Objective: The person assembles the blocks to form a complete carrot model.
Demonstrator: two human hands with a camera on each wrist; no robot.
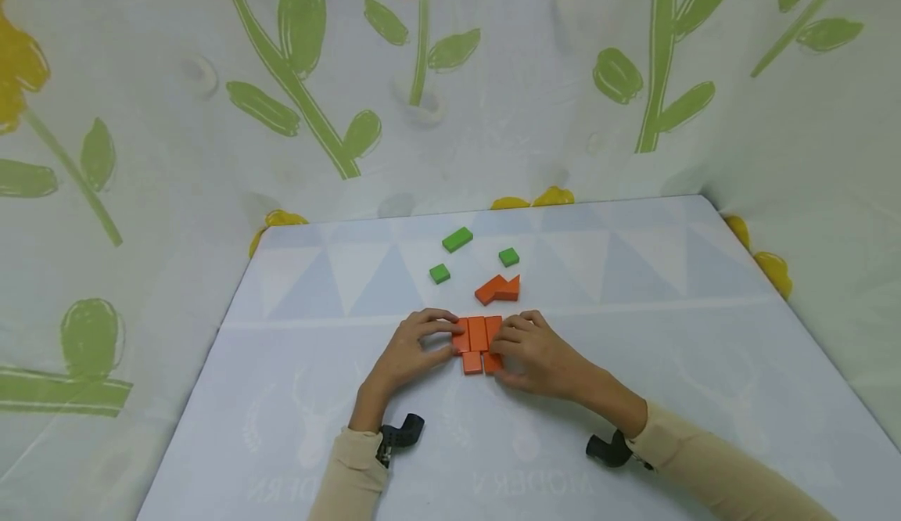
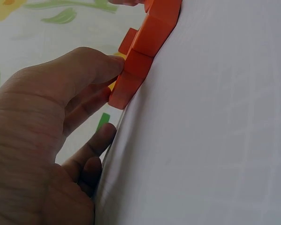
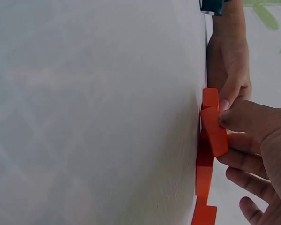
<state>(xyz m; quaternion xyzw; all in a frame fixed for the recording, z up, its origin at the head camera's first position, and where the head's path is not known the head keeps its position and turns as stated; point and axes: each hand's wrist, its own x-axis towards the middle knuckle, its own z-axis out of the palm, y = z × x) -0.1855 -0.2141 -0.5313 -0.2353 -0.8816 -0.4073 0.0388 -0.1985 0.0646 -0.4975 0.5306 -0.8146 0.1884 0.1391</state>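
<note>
On the pale bench, small orange blocks lie close together in two rows, between the person's hands. The right grip is closed up small, with thumb and fingers pinching one tipped orange block. The left grip is a bit wider, its thumb and finger bent about the left orange block and touching it. I cannot tell how hard it squeezes. The blocks look light, hard and stiff, so they should not bend or break easily. Their smooth sides may be a little slippery, and a bump could slide the ones beside them. Flat sides look like the best place to hold. I see no words on the blocks. Faint writing on the bench seems to say MODERN.
</note>
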